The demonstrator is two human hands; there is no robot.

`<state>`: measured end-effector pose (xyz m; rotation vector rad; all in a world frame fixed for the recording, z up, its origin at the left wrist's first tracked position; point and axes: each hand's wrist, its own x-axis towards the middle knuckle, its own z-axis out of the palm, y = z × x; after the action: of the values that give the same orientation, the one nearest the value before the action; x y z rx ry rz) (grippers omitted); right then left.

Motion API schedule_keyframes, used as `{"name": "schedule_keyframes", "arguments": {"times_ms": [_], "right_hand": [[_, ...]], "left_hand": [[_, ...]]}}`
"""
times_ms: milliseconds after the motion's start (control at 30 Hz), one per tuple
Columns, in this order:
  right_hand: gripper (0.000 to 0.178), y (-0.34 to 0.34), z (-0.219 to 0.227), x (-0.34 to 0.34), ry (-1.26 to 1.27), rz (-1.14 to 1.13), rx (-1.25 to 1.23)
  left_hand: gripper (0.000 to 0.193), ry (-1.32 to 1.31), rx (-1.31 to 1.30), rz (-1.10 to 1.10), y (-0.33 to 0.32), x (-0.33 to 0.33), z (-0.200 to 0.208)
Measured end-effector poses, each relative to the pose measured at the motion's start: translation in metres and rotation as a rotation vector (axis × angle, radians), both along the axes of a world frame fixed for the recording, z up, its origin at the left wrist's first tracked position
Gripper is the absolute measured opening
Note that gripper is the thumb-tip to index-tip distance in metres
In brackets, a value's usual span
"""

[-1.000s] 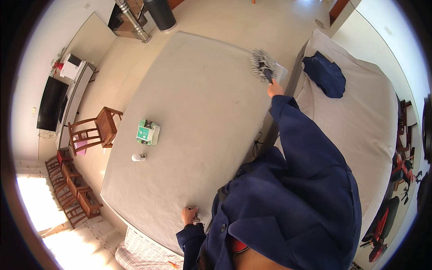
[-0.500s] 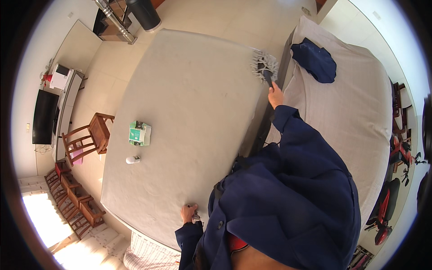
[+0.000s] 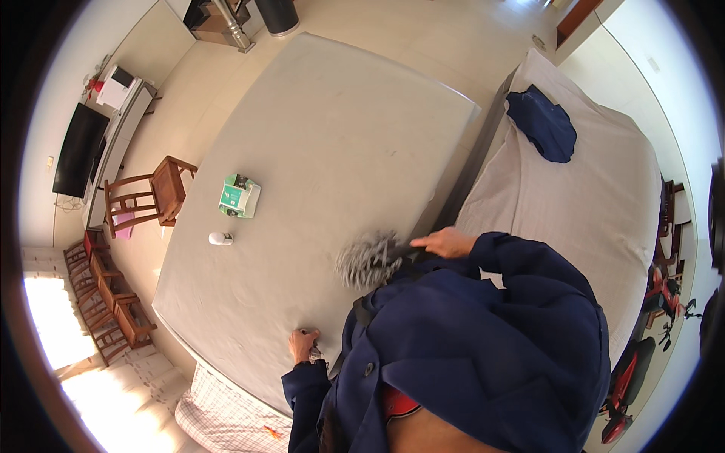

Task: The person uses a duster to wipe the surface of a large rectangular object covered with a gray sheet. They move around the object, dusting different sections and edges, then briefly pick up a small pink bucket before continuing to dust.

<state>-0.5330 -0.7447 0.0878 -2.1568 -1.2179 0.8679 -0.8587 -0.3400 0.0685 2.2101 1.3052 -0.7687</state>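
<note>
In my right hand (image 3: 448, 242) is the dark handle of a duster (image 3: 368, 260), fingers wrapped round it. Its grey, shaggy head lies over the near right side of the table (image 3: 325, 151), close to my body. The table has a smooth grey-beige top. At the near edge, my left hand (image 3: 302, 345) rests on the tabletop with its fingers curled. Something small and shiny shows beside it, too unclear to name. A green and white box (image 3: 240, 197) stands left of the middle, with a small white container (image 3: 220, 238) lying nearer to me.
On the right, a couch under a beige cover (image 3: 589, 189) carries a dark blue garment (image 3: 542, 123). A wooden chair (image 3: 166, 189) stands left of the table, with several more chairs (image 3: 113, 302) along the wall. A dark cylindrical bin (image 3: 278, 15) is beyond the far end.
My right hand has brought the duster from the far right corner of the table back towards my body. My left hand stays at the near edge; the whole view has shifted slightly.
</note>
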Motion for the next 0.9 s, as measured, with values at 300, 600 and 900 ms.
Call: {"name": "schedule_keyframes", "arguments": {"times_ms": [300, 600, 900], "right_hand": [[0.035, -0.078, -0.072, 0.147, -0.304, -1.257, 0.092], [0.038, 0.077, -0.061, 0.095, -0.368, -0.94, 0.224], [0.04, 0.132, -0.012, -0.036, 0.102, -0.005, 0.097]], "left_hand": [[0.045, -0.013, -0.024, 0.016, -0.001, 0.0, 0.003], [0.041, -0.044, -0.003, 0.015, -0.004, -0.001, 0.005], [0.04, -0.029, -0.024, 0.006, 0.003, -0.004, -0.006]]}}
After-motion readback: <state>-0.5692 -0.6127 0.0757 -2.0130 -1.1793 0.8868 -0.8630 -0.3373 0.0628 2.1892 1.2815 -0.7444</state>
